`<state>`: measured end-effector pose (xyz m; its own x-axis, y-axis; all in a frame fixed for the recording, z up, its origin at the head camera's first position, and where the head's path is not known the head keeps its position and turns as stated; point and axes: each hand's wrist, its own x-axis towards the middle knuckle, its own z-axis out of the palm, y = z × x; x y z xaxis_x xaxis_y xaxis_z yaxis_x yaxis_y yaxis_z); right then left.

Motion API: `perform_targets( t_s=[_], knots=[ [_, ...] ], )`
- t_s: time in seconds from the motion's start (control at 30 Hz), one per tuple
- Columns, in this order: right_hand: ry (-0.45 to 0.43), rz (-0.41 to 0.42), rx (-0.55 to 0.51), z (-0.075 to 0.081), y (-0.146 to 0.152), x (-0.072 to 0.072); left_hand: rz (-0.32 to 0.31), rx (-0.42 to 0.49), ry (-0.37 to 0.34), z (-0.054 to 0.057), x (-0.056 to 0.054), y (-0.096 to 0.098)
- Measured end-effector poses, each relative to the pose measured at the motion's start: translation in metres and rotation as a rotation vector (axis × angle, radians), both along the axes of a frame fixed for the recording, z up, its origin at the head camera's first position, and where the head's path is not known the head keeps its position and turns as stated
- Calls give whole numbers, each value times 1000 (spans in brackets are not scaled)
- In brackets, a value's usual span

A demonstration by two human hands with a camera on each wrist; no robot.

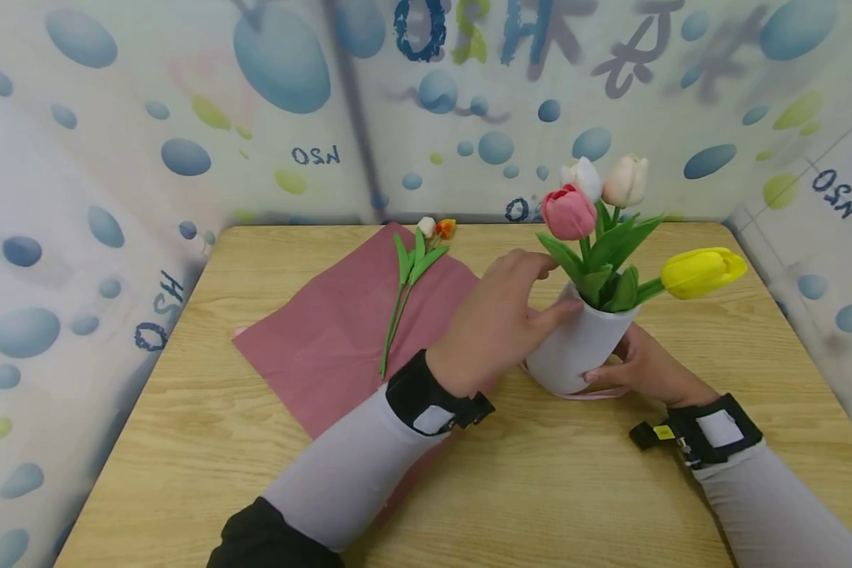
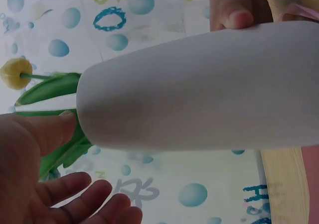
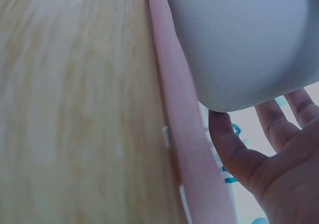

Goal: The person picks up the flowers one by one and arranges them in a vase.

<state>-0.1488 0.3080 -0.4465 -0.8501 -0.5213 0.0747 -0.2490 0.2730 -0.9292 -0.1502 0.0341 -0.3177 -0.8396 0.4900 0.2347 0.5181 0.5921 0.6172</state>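
A white vase (image 1: 575,351) stands at the table's right side, leaning slightly. It holds artificial tulips: a pink tulip (image 1: 569,212), a white one, a pale peach one and a yellow tulip (image 1: 704,273) that sticks out sideways. My right hand (image 1: 649,371) grips the vase low down, thumb on the near side and fingers round the back. At the rim is my left hand (image 1: 497,319), its thumb by the vase mouth and leaves. In the left wrist view the left fingers (image 2: 94,196) are spread loosely, holding nothing. Something pink (image 3: 187,109) and flat-edged lies under the vase base.
A dusky pink wrapping sheet (image 1: 305,331) covers the middle left of the wooden table (image 1: 184,426). On it lie two loose tulips (image 1: 406,272), one white and one orange. A patterned wall covering (image 1: 454,150) rises behind the table and at both sides.
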Motion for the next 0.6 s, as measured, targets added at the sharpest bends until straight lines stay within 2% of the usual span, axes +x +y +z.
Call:
perform_targets(
  t_s=[0.2, 0.27, 0.37, 0.6],
  knots=[
    [-8, 6, -8, 1, -1, 1, 65, -2, -30, -9, -3, -19],
    [-8, 10, -12, 1, -1, 1, 84, 2, -67, -12, -6, -28],
    [-3, 13, -10, 0, -1, 1, 134, 3, -111, -17, -15, -41],
    [1, 1, -8, -1, 0, -1, 304, 27, -207, -32, -39, -69]
  ],
)
